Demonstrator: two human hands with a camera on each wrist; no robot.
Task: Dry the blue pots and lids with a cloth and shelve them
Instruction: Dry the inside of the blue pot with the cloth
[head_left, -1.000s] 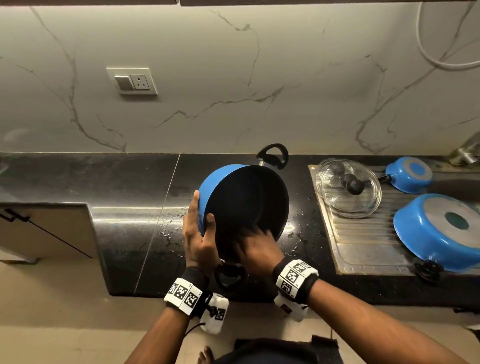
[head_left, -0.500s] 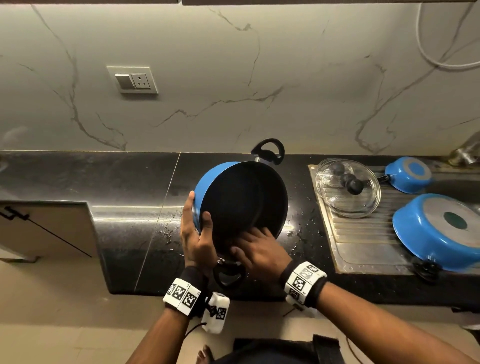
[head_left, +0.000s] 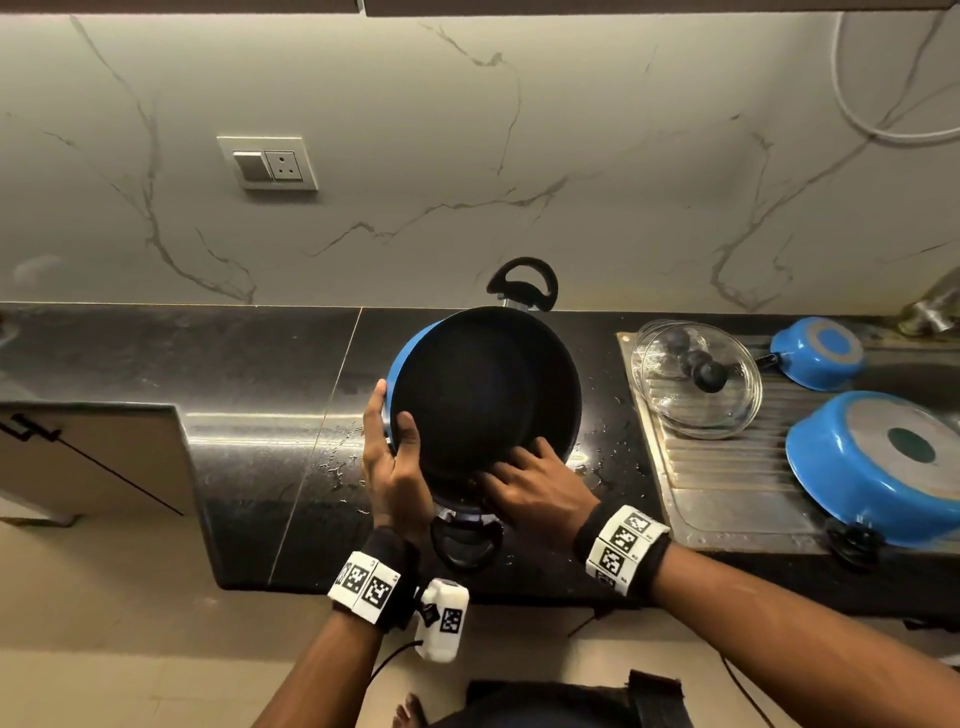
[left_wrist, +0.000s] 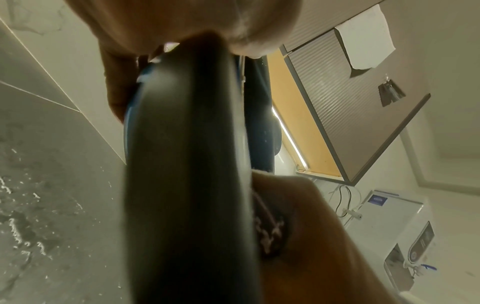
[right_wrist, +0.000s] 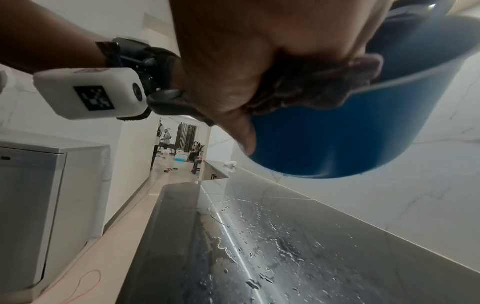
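Observation:
A blue pot (head_left: 483, 395) with a black inside and two black loop handles is held tilted above the wet counter, its opening facing me. My left hand (head_left: 395, 457) grips its left rim, thumb inside and fingers on the blue wall. My right hand (head_left: 530, 478) lies over the near rim with its fingers spread inside the pot. In the right wrist view a dark crumpled cloth (right_wrist: 311, 86) is pinched between that hand and the pot's rim (right_wrist: 350, 133), with the thumb on the outer wall. The left wrist view is filled by the pot's dark rim (left_wrist: 182, 164).
On the steel drainboard (head_left: 727, 493) to the right lie glass lids (head_left: 696, 379), a small blue pan (head_left: 818, 358) upside down and a large blue pot (head_left: 878, 462) upside down. Water drops cover the black counter (head_left: 285, 415). A cabinet door (head_left: 88, 457) stands open at the left.
The pot has tipped so its opening faces me more. My right hand has slid from deep inside the pot out to the near rim. The left hand keeps its grip.

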